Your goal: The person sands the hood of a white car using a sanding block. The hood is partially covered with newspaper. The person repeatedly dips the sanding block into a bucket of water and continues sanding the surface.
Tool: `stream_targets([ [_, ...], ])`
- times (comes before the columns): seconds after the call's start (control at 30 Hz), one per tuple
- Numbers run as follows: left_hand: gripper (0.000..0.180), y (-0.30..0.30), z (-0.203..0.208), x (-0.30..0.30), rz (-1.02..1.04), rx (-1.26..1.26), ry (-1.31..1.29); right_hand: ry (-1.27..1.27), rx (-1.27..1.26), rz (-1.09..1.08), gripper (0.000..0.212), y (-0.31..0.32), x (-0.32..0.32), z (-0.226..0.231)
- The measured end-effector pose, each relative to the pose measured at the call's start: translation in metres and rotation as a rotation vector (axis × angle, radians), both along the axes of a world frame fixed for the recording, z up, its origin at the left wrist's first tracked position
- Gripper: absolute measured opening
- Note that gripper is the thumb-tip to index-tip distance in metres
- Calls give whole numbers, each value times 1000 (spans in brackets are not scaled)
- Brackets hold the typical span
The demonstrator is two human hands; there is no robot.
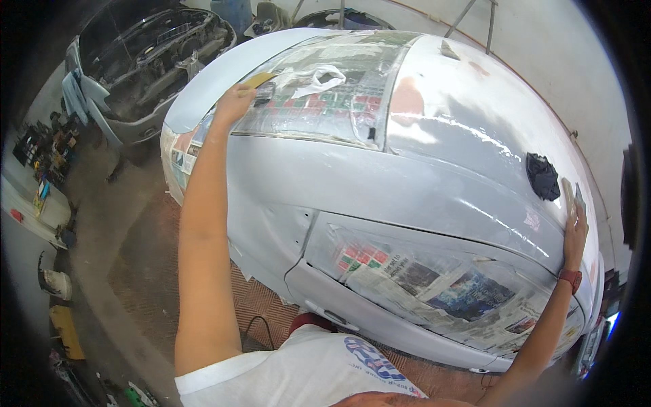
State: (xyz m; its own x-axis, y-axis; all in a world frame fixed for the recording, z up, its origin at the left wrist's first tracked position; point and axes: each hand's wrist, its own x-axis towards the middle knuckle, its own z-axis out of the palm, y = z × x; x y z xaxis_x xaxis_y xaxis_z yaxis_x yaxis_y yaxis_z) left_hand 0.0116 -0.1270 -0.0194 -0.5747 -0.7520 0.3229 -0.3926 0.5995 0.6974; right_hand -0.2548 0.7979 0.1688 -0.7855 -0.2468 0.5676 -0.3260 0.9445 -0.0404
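Your shirt (298,370) carries blue print; printed newspaper (420,278) masks the near side of the grey-white car (298,163). Brown floor (122,224) runs along its left. Your right grip (575,234) lies flattened at the curved roof (461,146), beige strip (567,197) against it, can't tell if held; black cloth (542,176) just beside. Left grip (235,102) closed on yellow piece (260,79) at the windshield masking (305,122), white cloth (312,87) near. Stripped car (152,68) beyond.

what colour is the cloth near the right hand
The crumpled cloth is black, in the head view.
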Motion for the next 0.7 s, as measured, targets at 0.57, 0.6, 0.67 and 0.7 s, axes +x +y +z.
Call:
stream_targets([
  [0.57,48,283,151,-17,-578,-496,707,325,-1543,685,63,-80,181,-68],
  [0.6,49,318,150,-12,-599,-676,760,218,-1639,791,64,-83,205,-87],
  [0.67,51,388,138,-1,-767,-769,806,124,-1738,783,64,-111,251,-110],
  [0.7,51,423,130,4,-833,-793,837,75,-1790,777,65,-122,271,-124],
])
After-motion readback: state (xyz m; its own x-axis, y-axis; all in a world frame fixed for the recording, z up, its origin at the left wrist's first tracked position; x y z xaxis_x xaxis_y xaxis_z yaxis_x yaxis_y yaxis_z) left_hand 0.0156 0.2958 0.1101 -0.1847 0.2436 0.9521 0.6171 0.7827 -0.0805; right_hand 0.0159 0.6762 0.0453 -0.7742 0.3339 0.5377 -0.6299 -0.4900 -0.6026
